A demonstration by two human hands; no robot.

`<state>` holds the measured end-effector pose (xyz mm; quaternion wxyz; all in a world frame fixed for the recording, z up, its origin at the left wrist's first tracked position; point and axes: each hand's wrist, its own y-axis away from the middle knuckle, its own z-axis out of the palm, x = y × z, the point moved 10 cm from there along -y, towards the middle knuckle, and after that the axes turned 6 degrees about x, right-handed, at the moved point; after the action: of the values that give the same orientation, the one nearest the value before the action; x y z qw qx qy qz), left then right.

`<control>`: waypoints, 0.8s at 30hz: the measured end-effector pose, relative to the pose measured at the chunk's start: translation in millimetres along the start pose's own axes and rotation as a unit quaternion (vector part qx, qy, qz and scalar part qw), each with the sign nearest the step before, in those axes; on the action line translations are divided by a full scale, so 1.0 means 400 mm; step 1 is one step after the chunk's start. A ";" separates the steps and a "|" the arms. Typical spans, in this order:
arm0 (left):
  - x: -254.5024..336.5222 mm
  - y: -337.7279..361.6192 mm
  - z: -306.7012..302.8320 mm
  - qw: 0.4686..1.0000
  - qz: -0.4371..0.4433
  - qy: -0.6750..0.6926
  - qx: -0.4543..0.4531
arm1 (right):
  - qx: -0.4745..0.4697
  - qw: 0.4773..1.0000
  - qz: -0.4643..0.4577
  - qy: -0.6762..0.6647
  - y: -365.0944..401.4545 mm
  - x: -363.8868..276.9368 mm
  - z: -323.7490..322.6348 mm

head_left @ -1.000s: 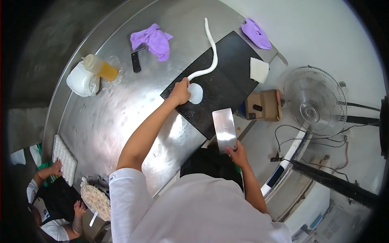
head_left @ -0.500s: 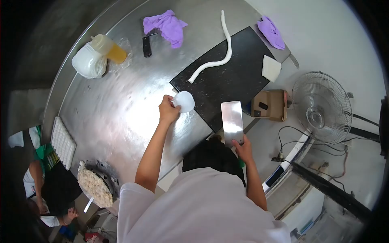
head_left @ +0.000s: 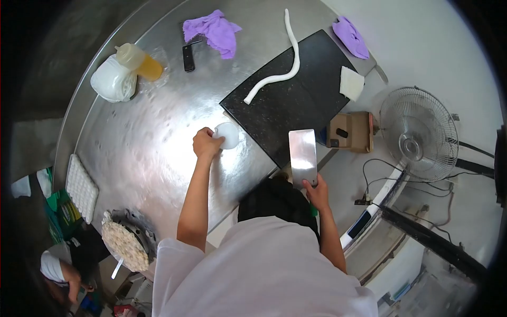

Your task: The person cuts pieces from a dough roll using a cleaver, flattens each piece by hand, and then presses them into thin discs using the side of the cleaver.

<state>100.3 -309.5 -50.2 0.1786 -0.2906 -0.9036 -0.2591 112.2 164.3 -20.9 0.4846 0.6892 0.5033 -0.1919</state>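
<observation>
Large curved stainless-steel desk (head_left: 148, 153), shiny, carries everything noted below.

Black rectangular stone slab (head_left: 301, 100) lies on the desk at an angle, right of centre.

White wire-caged electric fan (head_left: 420, 134) stands off the desk's right edge, well apart from both hands.

Round tray of small white pieces (head_left: 125, 244) is at the desk's near left rim. White gridded tray (head_left: 81, 187) sits just above it.

Long white dough rope (head_left: 282, 76) snakes across the slab. Its far end runs off onto bare steel.

Broad steel rectangular cleaver (head_left: 302, 156): right hand (head_left: 318, 193) is clamped round its handle, blade flat-side up, over the slab's near corner.

Brown cardboard box (head_left: 351, 132) is just right of the slab.

White plastic bag (head_left: 110, 84) touches a bottle of yellow liquid (head_left: 138, 61) at far left.

Purple crumpled cloth (head_left: 214, 30) lies at the far edge, beside a black-handled knife (head_left: 188, 57).

Left hand (head_left: 206, 143): fingers closed on a flat round white dough disc (head_left: 228, 135).

The dough disc is over bare steel, just beside the slab's left edge and well apart from the rope. Cannot tell whether it rests on the desk or is held clear.
</observation>
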 end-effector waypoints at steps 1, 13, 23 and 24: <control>-0.002 -0.001 -0.004 1.000 0.003 0.017 -0.009 | 0.006 1.000 -0.007 -0.010 0.001 0.002 0.001; -0.006 -0.018 0.011 0.958 0.048 0.282 0.017 | 0.020 1.000 -0.017 0.011 -0.001 0.003 0.001; -0.048 -0.051 0.062 0.937 -0.035 0.342 -0.068 | 0.019 1.000 0.009 -0.017 -0.007 0.018 0.004; -0.046 -0.050 0.056 0.937 -0.036 0.340 -0.068 | 0.018 1.000 0.011 -0.019 -0.007 0.014 0.006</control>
<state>98.4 -318.4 -84.3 0.4455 -0.1644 -0.7791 -0.4094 112.6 165.1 -27.4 0.4831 0.6997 0.4831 -0.2088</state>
